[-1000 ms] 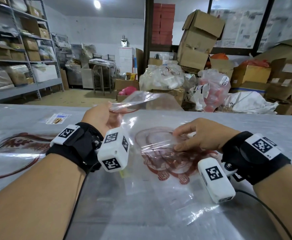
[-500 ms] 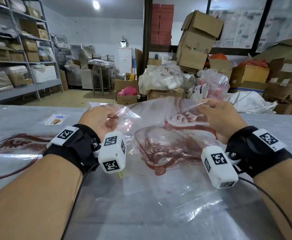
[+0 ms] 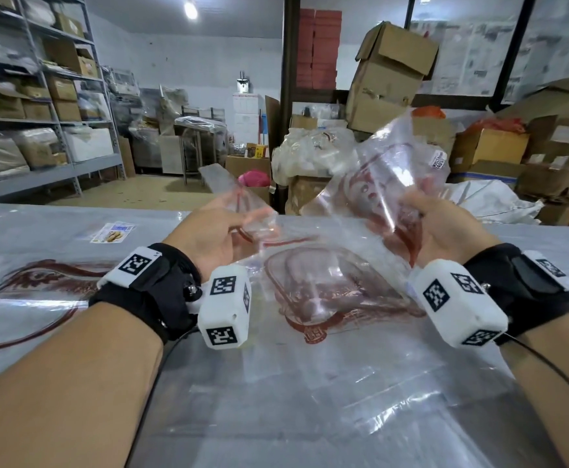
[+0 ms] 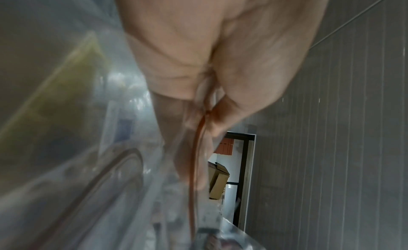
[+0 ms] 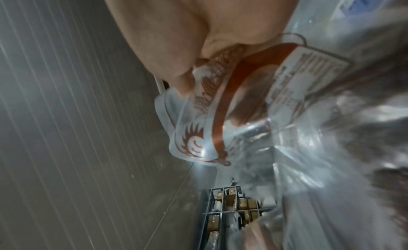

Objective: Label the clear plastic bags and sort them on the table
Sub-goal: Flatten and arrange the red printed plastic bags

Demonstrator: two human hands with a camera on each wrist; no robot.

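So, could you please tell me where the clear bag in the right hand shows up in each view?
Head: clear bag raised right of centre, above the right hand.
Left wrist: cannot tell; blurred plastic only.
Right wrist: centre, red print, under the fingers.
Shared landmark: the bag's red print.

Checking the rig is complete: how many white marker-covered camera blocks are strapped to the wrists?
2: one white camera block below the left hand, one white camera block below the right hand. Each hand grips clear plastic bag film.
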